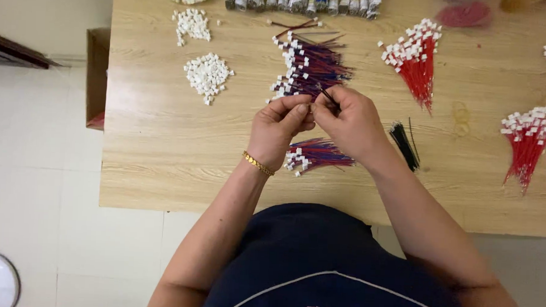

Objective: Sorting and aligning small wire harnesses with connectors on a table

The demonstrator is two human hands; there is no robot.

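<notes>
My left hand (280, 126) and my right hand (345, 117) meet over the middle of the wooden table (164, 150), fingertips pinched together. A thin dark wire (327, 95) sticks up between them; my right hand pinches it, and my left fingers close on a small piece I cannot make out. Just beyond the hands lies a spread pile of red-and-blue wires with white connectors (306, 64). A smaller bundle of the same wires (315, 154) lies under my wrists. My left wrist wears a gold bracelet (257, 164).
Two heaps of loose white connectors (208, 75) lie at the left. Red wire bundles with white connectors (414, 58) fan out at the right, another (527, 141) farther right. Black cable ties (403, 143) lie by my right forearm. A cardboard box (97, 75) stands off the table's left edge.
</notes>
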